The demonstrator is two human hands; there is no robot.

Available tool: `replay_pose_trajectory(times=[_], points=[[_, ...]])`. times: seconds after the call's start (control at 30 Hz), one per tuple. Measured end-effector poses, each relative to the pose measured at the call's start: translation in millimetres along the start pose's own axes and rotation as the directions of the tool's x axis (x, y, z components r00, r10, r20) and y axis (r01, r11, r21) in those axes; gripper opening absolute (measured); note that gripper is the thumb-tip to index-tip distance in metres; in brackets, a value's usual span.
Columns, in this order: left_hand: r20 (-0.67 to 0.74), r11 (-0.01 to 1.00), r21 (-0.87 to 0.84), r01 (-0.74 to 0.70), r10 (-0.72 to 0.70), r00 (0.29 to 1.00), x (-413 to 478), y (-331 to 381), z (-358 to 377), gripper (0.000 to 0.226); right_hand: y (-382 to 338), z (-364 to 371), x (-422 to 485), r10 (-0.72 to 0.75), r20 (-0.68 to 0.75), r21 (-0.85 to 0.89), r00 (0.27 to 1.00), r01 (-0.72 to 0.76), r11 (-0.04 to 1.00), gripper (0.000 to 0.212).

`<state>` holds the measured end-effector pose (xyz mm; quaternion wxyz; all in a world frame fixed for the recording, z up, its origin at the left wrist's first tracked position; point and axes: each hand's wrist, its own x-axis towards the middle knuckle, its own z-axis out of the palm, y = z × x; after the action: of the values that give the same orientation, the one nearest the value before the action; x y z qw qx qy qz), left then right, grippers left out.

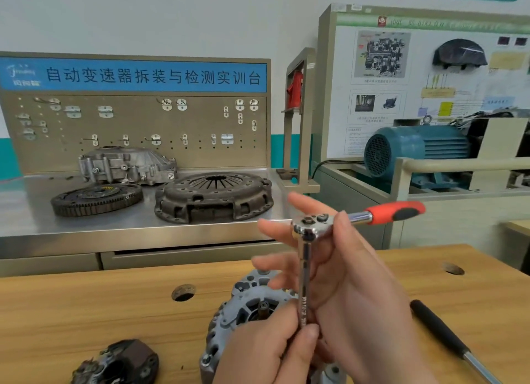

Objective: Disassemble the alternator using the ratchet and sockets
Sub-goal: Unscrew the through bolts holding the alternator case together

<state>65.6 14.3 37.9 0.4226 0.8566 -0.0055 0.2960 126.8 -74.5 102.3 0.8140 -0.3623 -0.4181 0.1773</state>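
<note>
The grey alternator (pixel 243 306) lies on the wooden bench (pixel 86 312), low in the middle of the view, with its shaft end pointing up. Above it I hold a ratchet (pixel 395 211) with a red and black handle that points right. A chrome extension bar (pixel 304 271) hangs down from the ratchet's head. My right hand (pixel 358 283) grips the head between thumb and fingers. My left hand (pixel 263 352) pinches the bar's lower end just over the alternator. The bar's tip is hidden by my fingers.
A dark removed alternator part (pixel 114 363) lies at the bench's lower left, and a black-handled tool (pixel 438 332) at the right. Round holes (pixel 183 293) pierce the bench top. Behind, a steel bench carries a clutch cover (pixel 212 197), flywheel (pixel 97 198) and housing (pixel 126 165). A blue motor (pixel 415 151) stands far right.
</note>
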Motion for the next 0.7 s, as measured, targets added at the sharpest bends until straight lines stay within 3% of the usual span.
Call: replay_pose_trajectory(times=[0.1, 0.2, 0.23, 0.3, 0.4, 0.47, 0.57, 0.63, 0.7], points=[[0.007, 0.997, -0.025, -0.068, 0.068, 0.998, -0.7, 2.5, -8.3, 0.024, 2.8, -2.2, 0.6, -0.181, -0.01, -0.21, 0.983, 0.175, 0.962, 0.042], [0.024, 0.998, -0.05, -0.025, 0.026, 0.999, -0.3, 3.6, -8.2, 0.016, -2.6, -8.7, 4.2, -0.289, 0.07, -0.498, 0.955, 0.284, 0.819, 0.043], [0.016, 0.998, -0.042, -0.041, 0.042, 0.999, -0.2, 4.4, -8.2, 0.015, -3.8, -7.1, 5.0, -0.281, 0.12, -0.506, 0.952, 0.302, 0.808, 0.042], [-0.004, 0.996, -0.043, -0.073, 0.073, 0.997, 0.3, 6.1, -9.8, 0.01, -2.1, -3.8, 5.3, -0.274, 0.095, -0.341, 0.957, 0.29, 0.894, 0.039], [0.029, 0.99, -0.08, -0.112, 0.115, 0.993, -0.6, 6.5, -10.1, 0.028, 1.8, -1.5, 0.9, -0.136, -0.024, -0.024, 0.99, 0.136, 0.99, 0.045], [0.031, 0.988, -0.072, -0.133, 0.136, 0.99, -1.5, 6.3, -9.8, 0.032, -0.1, -2.8, -1.2, -0.051, -0.011, 0.047, 0.999, 0.051, 0.998, 0.052], [0.027, 0.99, -0.035, -0.135, 0.136, 0.99, -0.4, 6.2, -10.5, 0.015, -2.0, -2.2, -0.9, -0.046, -0.024, -0.03, 0.999, 0.045, 0.999, 0.05], [0.023, 0.994, -0.057, -0.092, 0.094, 0.995, 0.0, 6.5, -10.9, 0.011, 0.8, -1.6, -2.4, -0.155, -0.037, -0.158, 0.987, 0.147, 0.976, 0.041], [0.021, 0.995, -0.063, -0.073, 0.075, 0.997, 0.5, 6.6, -10.5, 0.016, 0.3, -3.4, -2.2, -0.332, -0.025, -0.394, 0.943, 0.296, 0.87, 0.035]])
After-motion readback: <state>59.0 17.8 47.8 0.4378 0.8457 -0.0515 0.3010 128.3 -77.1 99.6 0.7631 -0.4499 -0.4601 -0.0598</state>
